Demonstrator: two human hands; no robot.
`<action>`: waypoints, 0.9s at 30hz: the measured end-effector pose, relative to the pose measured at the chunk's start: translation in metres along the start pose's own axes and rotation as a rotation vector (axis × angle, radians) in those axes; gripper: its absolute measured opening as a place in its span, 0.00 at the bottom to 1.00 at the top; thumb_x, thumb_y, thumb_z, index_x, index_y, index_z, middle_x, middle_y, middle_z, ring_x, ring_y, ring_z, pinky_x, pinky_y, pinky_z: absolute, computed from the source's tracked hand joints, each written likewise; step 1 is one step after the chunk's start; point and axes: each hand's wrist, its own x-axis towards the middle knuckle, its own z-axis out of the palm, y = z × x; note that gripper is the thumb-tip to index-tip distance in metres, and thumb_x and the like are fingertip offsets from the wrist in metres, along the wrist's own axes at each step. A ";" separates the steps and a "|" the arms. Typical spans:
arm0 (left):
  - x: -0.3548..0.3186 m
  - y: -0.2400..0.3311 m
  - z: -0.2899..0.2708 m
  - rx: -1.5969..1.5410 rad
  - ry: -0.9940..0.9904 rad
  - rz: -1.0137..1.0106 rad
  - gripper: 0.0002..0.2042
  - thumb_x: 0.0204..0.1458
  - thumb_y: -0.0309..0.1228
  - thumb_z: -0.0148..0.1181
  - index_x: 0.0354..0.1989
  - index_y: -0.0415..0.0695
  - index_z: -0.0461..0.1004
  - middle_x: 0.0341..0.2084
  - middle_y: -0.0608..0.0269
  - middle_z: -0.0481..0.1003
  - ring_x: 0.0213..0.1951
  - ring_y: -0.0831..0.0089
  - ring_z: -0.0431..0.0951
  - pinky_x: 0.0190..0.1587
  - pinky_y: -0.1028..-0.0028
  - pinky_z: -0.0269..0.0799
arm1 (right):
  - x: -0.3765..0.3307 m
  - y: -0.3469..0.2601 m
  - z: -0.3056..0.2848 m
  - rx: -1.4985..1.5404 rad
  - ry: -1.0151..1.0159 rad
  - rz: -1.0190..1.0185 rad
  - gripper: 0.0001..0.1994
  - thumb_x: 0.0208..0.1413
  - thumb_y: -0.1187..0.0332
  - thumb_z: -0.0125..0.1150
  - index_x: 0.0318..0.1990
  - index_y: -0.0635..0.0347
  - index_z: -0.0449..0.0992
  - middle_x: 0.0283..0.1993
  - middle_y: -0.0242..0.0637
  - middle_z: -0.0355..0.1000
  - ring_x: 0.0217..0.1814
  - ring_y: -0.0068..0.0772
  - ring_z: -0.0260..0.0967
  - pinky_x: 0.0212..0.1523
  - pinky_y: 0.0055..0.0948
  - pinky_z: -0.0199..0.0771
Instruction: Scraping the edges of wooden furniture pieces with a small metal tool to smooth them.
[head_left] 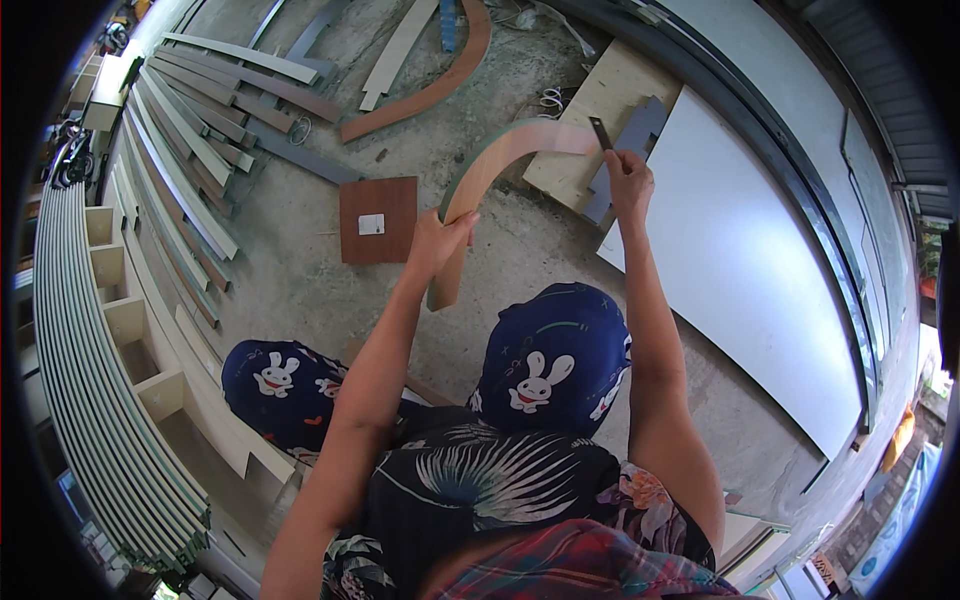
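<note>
A curved wood-grain strip (492,165) with a greenish edge arches in front of my knees. My left hand (438,243) is wrapped round its lower left part, and its near end sticks out below my fingers. At the strip's far right end, my right hand (630,186) grips a short, dark flat tool (599,134). The tool's upper end lies against or just over the strip's end; I cannot tell whether they touch. Its exact kind does not show. Left of my left hand, a square brown board (352,222) with a white label lies on the concrete floor.
Long narrow strips (215,90) fan out at the left, beside a stack of green-edged panels (80,330). A larger curved brown piece (440,98) lies ahead. At the right are a light plywood sheet (560,160), a notched grey piece (628,140) and a large white panel (740,250).
</note>
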 end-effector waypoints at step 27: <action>-0.008 0.044 -0.032 -1.131 -0.476 -0.472 0.22 0.59 0.51 0.44 0.40 0.40 0.66 0.21 0.70 0.71 0.19 0.80 0.72 0.31 0.73 0.69 | -0.041 -0.088 0.045 0.252 -0.216 -0.560 0.04 0.46 0.70 0.65 0.30 0.57 0.78 0.28 0.37 0.70 0.31 0.39 0.70 0.32 0.33 0.69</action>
